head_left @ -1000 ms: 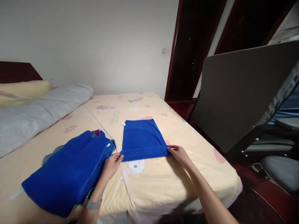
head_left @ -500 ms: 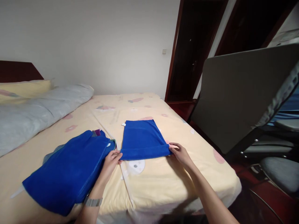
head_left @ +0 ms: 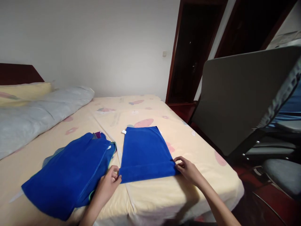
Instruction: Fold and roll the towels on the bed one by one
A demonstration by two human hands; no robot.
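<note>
A blue towel (head_left: 147, 147) lies flat on the bed, with a folded strip along its near edge and a small white tag (head_left: 123, 131) at its far left corner. At the near left corner, my left hand (head_left: 109, 182) pinches the end of the strip between thumb and fingers. My right hand (head_left: 188, 170) closes on the strip's right end in the same way. Left of my left hand lies a loose heap of blue cloths (head_left: 68, 175); bits of green edging and a purple piece show at its edges.
The bed (head_left: 162, 194) has a cream sheet printed with carrots and flowers. A grey rolled quilt (head_left: 47, 113) and a yellow pillow (head_left: 25, 92) lie at the left. Beyond the bed's right edge stand a large dark panel (head_left: 237, 97) and a grey stool (head_left: 285, 175).
Both hands have moved toward me, drawing the towel's near edge closer to the bed's front. The heap of cloths has stayed about where it was.
</note>
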